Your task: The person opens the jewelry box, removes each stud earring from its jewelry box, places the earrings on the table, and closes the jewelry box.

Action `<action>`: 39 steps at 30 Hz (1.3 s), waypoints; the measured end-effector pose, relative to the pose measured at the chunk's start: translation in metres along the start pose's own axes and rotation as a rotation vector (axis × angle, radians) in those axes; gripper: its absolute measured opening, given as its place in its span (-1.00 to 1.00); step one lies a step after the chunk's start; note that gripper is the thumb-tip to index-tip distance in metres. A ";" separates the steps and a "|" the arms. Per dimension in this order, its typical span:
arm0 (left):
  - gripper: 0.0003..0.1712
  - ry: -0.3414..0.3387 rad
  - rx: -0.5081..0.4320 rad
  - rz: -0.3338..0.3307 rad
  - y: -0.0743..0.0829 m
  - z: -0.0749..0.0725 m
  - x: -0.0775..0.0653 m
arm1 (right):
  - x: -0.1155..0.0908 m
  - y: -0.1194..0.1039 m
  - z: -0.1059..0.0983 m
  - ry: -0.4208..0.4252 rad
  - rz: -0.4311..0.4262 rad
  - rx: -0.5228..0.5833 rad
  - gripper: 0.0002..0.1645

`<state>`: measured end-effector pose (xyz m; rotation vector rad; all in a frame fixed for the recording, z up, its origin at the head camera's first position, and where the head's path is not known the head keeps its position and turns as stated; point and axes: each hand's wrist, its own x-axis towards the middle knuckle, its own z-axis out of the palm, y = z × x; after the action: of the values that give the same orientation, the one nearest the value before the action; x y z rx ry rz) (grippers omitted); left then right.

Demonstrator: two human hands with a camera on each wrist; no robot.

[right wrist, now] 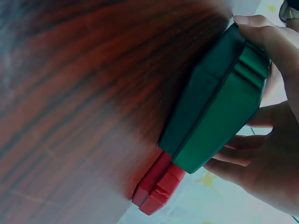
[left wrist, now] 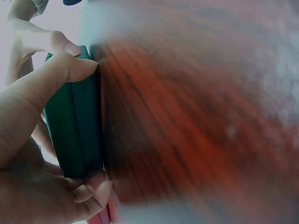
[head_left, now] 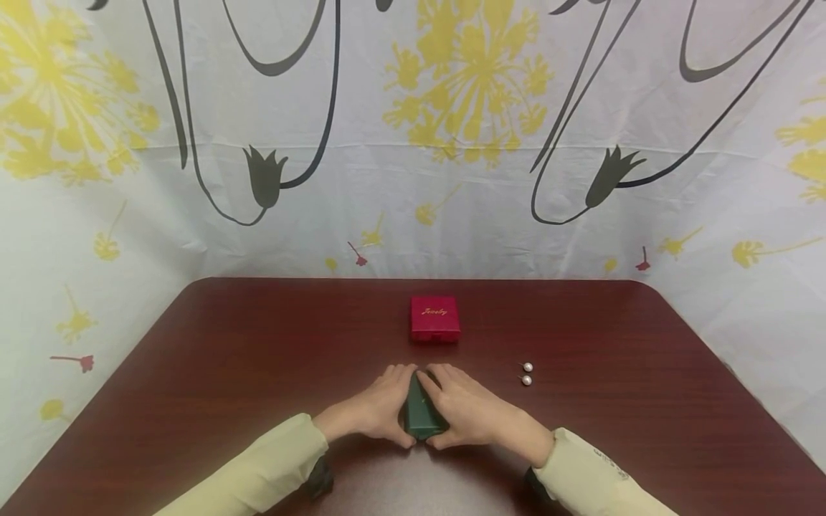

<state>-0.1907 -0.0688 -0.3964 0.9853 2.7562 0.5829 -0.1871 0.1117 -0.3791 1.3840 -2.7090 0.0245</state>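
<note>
A dark green box (head_left: 422, 418), lid closed, sits on the table close to its near side. My left hand (head_left: 382, 403) grips it from the left, with the thumb at the near end and fingers at the far end. From the right, my right hand (head_left: 474, 410) holds the same box, its thumb at the near corner and its fingers reaching over the far part. The left wrist view shows the green box (left wrist: 77, 116) between thumb and fingertips. In the right wrist view, a seam runs along the side of the green box (right wrist: 219, 102).
Beyond the hands stands a closed red jewelry box (head_left: 434, 317) with gold lettering. Two pearl stud earrings (head_left: 527, 380) lie on the dark wooden table (head_left: 310, 330) to the right. A patterned white curtain (head_left: 361, 193) encloses the table's back and sides.
</note>
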 end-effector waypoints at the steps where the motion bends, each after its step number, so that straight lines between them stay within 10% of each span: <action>1: 0.10 0.004 0.000 0.001 0.000 0.000 0.000 | 0.000 0.000 0.000 -0.003 0.002 -0.004 0.02; 39: 0.05 0.020 -0.053 0.019 -0.002 0.000 0.000 | 0.004 0.006 -0.002 -0.004 0.017 0.132 0.02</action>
<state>-0.1923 -0.0701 -0.3976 1.0004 2.7366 0.6682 -0.1937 0.1122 -0.3766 1.3958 -2.7676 0.2055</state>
